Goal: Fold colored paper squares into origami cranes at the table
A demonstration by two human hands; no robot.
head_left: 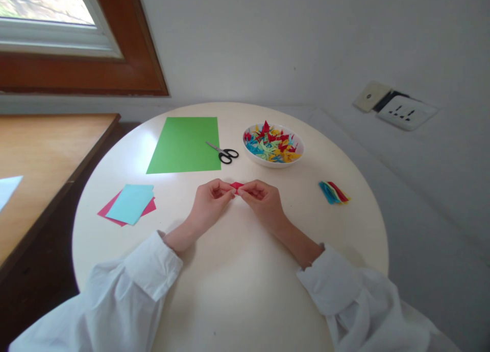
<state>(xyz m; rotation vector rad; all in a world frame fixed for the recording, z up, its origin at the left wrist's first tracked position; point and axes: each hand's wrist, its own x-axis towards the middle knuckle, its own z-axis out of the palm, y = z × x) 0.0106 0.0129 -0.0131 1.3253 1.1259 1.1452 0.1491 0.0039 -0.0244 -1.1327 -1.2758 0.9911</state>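
A small red folded paper piece lies between my two hands at the middle of the round cream table. My left hand pinches its left end with curled fingers. My right hand pinches its right end the same way. Most of the paper is hidden by my fingertips. Both wrists rest on the tabletop, in white sleeves.
A green sheet and black-handled scissors lie behind my hands. A white bowl of several coloured folded papers stands at back right. Coloured strips lie right; light-blue-on-pink sheets left. A wooden desk adjoins the table's left.
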